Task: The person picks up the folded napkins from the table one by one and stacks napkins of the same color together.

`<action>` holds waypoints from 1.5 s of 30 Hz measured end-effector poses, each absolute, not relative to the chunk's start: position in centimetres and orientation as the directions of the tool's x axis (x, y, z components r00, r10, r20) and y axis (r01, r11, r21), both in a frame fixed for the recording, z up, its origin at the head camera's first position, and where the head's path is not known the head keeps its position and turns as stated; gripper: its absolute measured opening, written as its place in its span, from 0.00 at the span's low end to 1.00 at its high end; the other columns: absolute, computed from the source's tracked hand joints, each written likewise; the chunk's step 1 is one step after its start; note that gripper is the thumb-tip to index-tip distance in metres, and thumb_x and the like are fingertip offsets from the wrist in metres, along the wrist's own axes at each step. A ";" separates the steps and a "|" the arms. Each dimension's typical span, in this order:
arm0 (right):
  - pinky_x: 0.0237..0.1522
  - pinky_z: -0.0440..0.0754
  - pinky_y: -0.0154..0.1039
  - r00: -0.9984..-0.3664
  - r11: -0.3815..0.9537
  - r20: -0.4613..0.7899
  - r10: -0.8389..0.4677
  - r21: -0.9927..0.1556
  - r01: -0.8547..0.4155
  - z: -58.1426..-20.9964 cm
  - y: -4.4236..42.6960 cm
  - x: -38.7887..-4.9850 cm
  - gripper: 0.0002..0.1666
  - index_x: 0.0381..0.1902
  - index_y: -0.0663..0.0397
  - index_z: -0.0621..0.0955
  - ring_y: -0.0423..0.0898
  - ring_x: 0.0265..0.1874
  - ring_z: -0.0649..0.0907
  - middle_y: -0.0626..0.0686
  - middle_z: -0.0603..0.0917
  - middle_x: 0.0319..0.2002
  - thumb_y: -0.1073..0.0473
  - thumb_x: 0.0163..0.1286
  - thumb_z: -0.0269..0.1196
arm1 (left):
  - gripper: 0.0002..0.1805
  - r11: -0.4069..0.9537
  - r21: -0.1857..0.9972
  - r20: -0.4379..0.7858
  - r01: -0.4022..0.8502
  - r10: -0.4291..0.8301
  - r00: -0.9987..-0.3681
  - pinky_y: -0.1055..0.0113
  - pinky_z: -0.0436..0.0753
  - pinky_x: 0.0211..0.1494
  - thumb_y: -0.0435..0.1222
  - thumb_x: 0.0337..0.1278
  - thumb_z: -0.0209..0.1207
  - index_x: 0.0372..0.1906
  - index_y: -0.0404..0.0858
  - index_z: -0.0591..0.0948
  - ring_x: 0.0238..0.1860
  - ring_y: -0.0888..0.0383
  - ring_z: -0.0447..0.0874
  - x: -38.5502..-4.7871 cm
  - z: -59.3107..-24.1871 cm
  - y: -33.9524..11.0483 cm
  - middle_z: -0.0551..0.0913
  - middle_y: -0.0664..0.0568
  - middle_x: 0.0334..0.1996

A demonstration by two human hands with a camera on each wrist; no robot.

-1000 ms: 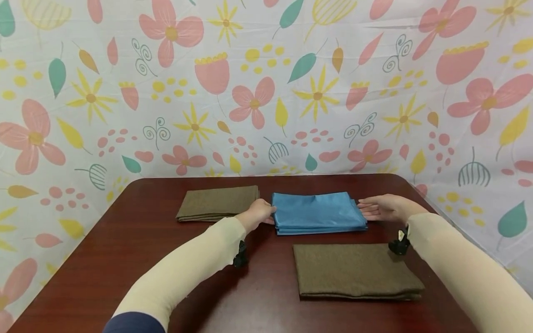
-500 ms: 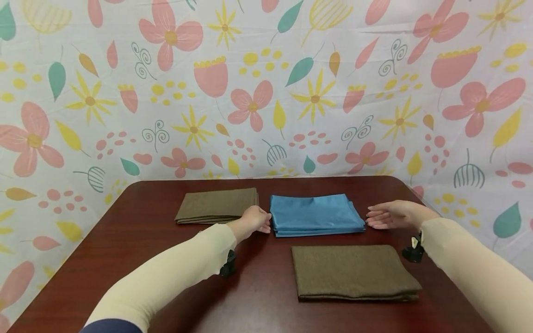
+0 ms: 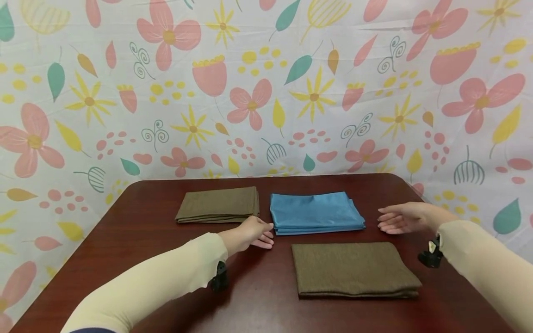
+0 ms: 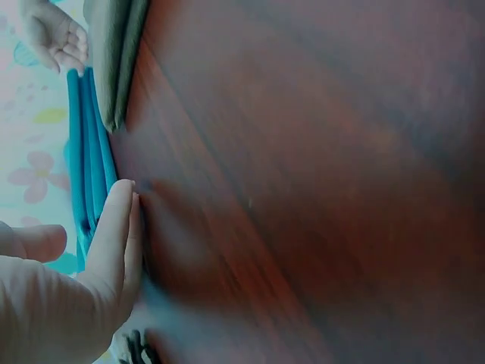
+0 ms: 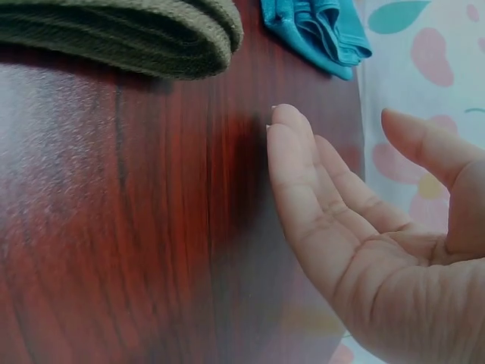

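Observation:
A folded blue cloth [image 3: 316, 212] lies near the back middle of the table. At its left front corner is my left hand [image 3: 251, 234], fingers loosely extended and holding nothing; whether the thumb tip touches the cloth I cannot tell. To the right of the blue cloth, apart from it, my right hand [image 3: 405, 218] hovers palm inward with relaxed fingers. In the right wrist view this hand [image 5: 356, 227] has nothing in its grasp. One folded brown cloth [image 3: 216, 204] lies at the back left, just behind my left hand. A second folded brown cloth [image 3: 354, 269] lies in front of the blue one.
The dark red-brown wooden table [image 3: 137, 231] has rounded back corners. Behind it hangs a white curtain [image 3: 250, 55] printed with flowers and leaves. A small black device [image 3: 430, 254] is strapped at my right wrist, another [image 3: 219, 277] at the left.
Both hands have drawn back from the sides of the blue cloth, the right one further right, the left one down and toward me. The cloths appear to stay in place.

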State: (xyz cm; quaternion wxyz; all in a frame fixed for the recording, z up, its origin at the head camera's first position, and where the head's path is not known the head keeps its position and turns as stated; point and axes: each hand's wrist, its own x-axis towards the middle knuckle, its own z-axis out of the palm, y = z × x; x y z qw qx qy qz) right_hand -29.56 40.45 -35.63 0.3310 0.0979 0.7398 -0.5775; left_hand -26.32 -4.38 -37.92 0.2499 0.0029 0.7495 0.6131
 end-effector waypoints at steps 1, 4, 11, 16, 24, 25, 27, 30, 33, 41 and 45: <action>0.54 0.82 0.43 -0.762 0.315 -0.602 -0.237 -0.790 0.526 -35.6 40.5 -29.4 0.32 0.66 0.75 0.65 0.47 0.44 0.85 0.56 0.85 0.44 0.51 0.80 0.46 | 0.23 0.246 0.921 -0.371 -0.302 0.321 -0.872 0.57 0.87 0.44 0.35 0.73 0.50 0.63 0.21 0.67 0.35 0.51 0.86 -26.1 -37.9 -4.3 0.80 0.30 0.48; 0.54 0.82 0.43 -0.762 0.330 -0.602 -0.239 -0.788 0.519 -35.4 40.7 -28.9 0.33 0.66 0.75 0.64 0.46 0.45 0.85 0.56 0.85 0.44 0.49 0.79 0.47 | 0.24 0.239 0.924 -0.369 -0.299 0.350 -0.861 0.57 0.87 0.45 0.35 0.73 0.50 0.63 0.20 0.67 0.40 0.48 0.87 -25.3 -38.0 -4.2 0.81 0.30 0.48; 0.55 0.82 0.44 -0.745 0.349 -0.600 -0.292 -0.792 0.501 -35.9 41.8 -27.3 0.33 0.65 0.74 0.67 0.47 0.47 0.85 0.55 0.85 0.47 0.49 0.80 0.45 | 0.24 0.193 0.929 -0.369 -0.316 0.417 -0.831 0.55 0.86 0.48 0.34 0.72 0.50 0.62 0.19 0.67 0.48 0.44 0.85 -23.2 -38.1 -3.8 0.81 0.31 0.49; 0.55 0.82 0.45 -0.726 0.385 -0.618 -0.301 -0.776 0.500 -36.7 42.8 -26.0 0.34 0.63 0.75 0.69 0.47 0.47 0.85 0.55 0.85 0.47 0.47 0.80 0.44 | 0.22 0.186 0.923 -0.384 -0.336 0.463 -0.799 0.55 0.86 0.47 0.34 0.71 0.51 0.59 0.19 0.71 0.42 0.48 0.87 -21.7 -38.3 -3.1 0.84 0.32 0.43; 0.54 0.82 0.46 -0.690 0.440 -0.663 -0.291 -0.733 0.518 -36.8 43.5 -24.6 0.34 0.59 0.73 0.74 0.49 0.47 0.85 0.57 0.85 0.46 0.45 0.79 0.45 | 0.21 0.188 0.909 -0.414 -0.372 0.516 -0.750 0.54 0.86 0.47 0.35 0.71 0.52 0.56 0.20 0.73 0.45 0.42 0.86 -20.4 -38.3 -2.4 0.85 0.32 0.41; 0.54 0.82 0.46 -0.683 0.437 -0.665 -0.302 -0.733 0.520 -36.8 43.5 -24.4 0.34 0.59 0.74 0.74 0.49 0.47 0.85 0.57 0.85 0.46 0.45 0.79 0.45 | 0.20 0.188 0.909 -0.413 -0.371 0.520 -0.748 0.55 0.86 0.48 0.35 0.71 0.52 0.56 0.20 0.73 0.46 0.42 0.86 -20.4 -38.3 -2.4 0.85 0.32 0.42; 0.55 0.82 0.46 -0.674 0.430 -0.663 -0.326 -0.739 0.519 -36.8 43.4 -24.1 0.34 0.60 0.74 0.73 0.50 0.47 0.85 0.57 0.85 0.46 0.45 0.79 0.44 | 0.20 0.190 0.909 -0.413 -0.370 0.524 -0.745 0.55 0.86 0.48 0.35 0.70 0.53 0.56 0.21 0.74 0.46 0.41 0.86 -20.5 -38.4 -2.4 0.85 0.32 0.42; 0.55 0.82 0.46 -0.669 0.424 -0.656 -0.350 -0.748 0.511 -36.8 43.2 -23.5 0.35 0.62 0.77 0.70 0.50 0.47 0.85 0.58 0.84 0.47 0.46 0.80 0.43 | 0.20 0.194 0.909 -0.414 -0.370 0.528 -0.741 0.55 0.86 0.48 0.34 0.70 0.53 0.56 0.21 0.74 0.47 0.41 0.86 -20.7 -38.4 -2.5 0.84 0.32 0.43; 0.55 0.81 0.47 -0.673 0.428 -0.653 -0.348 -0.749 0.505 -36.9 43.0 -22.8 0.36 0.64 0.80 0.66 0.50 0.48 0.84 0.59 0.83 0.49 0.47 0.80 0.44 | 0.20 0.197 0.905 -0.420 -0.376 0.543 -0.727 0.56 0.86 0.49 0.34 0.69 0.54 0.56 0.20 0.74 0.48 0.40 0.85 -20.9 -38.5 -2.5 0.84 0.32 0.44; 0.56 0.80 0.49 -0.702 0.461 -0.634 -0.324 -0.754 0.468 -36.8 41.8 -22.0 0.35 0.66 0.80 0.62 0.58 0.57 0.78 0.77 0.69 0.61 0.54 0.76 0.52 | 0.17 0.179 0.906 -0.417 -0.384 0.536 -0.734 0.55 0.85 0.50 0.31 0.67 0.56 0.53 0.20 0.76 0.49 0.39 0.84 -20.7 -38.9 -1.9 0.82 0.34 0.45; 0.53 0.82 0.47 -0.719 0.493 -0.632 -0.290 -0.742 0.453 -37.0 41.2 -21.9 0.37 0.66 0.81 0.62 0.57 0.56 0.78 0.75 0.69 0.60 0.54 0.74 0.56 | 0.16 0.167 0.907 -0.414 -0.387 0.526 -0.743 0.53 0.85 0.50 0.30 0.66 0.57 0.51 0.20 0.77 0.48 0.39 0.84 -20.7 -39.1 -1.4 0.79 0.34 0.46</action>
